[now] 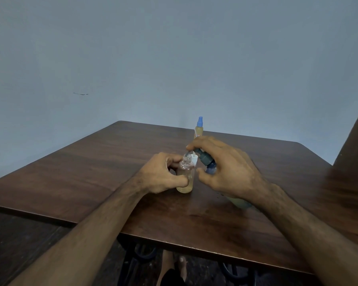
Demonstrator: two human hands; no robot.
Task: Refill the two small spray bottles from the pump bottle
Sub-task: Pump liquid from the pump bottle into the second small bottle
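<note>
Open small bottle held upright on desk; pump bottle tilted over its neck.

Small clear plastic bottle (185, 178), cylindrical, threaded neck uncapped, pale yellow liquid at its base, stands mid-desk; left hand (163, 174) grips its body; right hand (225, 170) holds the tilted pump bottle (210, 165), grey collar, nozzle at the neck; second spray bottle (198, 130), blue-capped, upright just behind; desk (91, 172) dark wood-grain, smooth, rounded corners.
</note>
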